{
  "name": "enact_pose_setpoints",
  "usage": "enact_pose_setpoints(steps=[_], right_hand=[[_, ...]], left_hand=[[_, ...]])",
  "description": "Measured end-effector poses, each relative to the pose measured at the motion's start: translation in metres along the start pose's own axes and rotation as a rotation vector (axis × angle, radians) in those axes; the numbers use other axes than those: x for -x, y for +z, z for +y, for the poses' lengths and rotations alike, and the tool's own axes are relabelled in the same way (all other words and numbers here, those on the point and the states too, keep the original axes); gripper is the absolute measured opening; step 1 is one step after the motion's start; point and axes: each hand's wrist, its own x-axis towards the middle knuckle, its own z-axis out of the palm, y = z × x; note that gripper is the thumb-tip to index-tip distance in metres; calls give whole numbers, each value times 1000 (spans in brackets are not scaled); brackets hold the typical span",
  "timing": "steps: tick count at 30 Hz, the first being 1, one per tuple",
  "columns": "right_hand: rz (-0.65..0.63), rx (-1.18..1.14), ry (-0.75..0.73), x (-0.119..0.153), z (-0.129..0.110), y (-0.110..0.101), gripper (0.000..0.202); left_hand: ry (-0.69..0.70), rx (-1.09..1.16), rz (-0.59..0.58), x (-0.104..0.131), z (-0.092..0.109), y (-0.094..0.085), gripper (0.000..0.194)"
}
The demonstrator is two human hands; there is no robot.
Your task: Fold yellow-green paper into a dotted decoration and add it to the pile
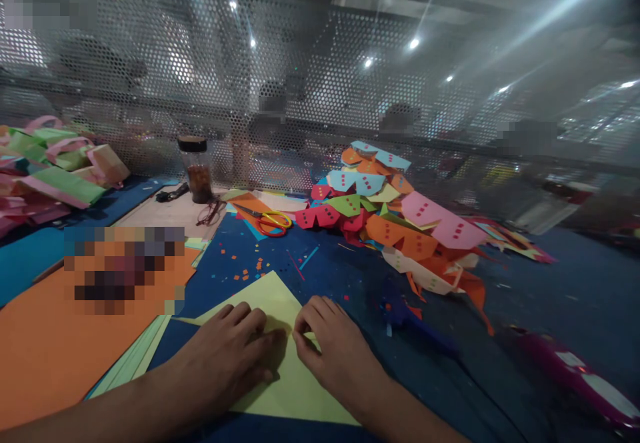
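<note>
A pale yellow paper sheet [280, 389] lies on the blue table, one corner pointing away from me. My left hand [227, 349] rests on its left part, fingers curled and pressed down on the paper, the index finger reaching toward the middle. On the right part, my right hand [333, 346] has its thumb and fingertips drawn together at a small fold or edge of the yellow paper, close to my left fingertips. Beyond the sheet, small orange and blue paper scraps [245, 273] are scattered.
Scissors [273, 223] lie beyond the sheet, near a lidded jar [200, 173]. Cut coloured paper shapes [420, 236] pile up at right, before a blue glue gun [415, 323] and a purple tool [575, 369]. Orange sheets [100, 349] lie at left. Perforated metal [300, 63] stands behind.
</note>
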Motion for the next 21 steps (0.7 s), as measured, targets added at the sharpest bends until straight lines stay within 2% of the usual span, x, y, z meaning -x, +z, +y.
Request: enact_pose_setpoints(steps=[10, 21], right_hand=[[-28, -32, 23, 0, 1, -2, 17], [-38, -42, 41, 1, 2, -5, 17]], left_hand=[[-25, -3, -43, -1, -1, 1, 44], [-19, 10, -27, 0, -1, -1, 43]])
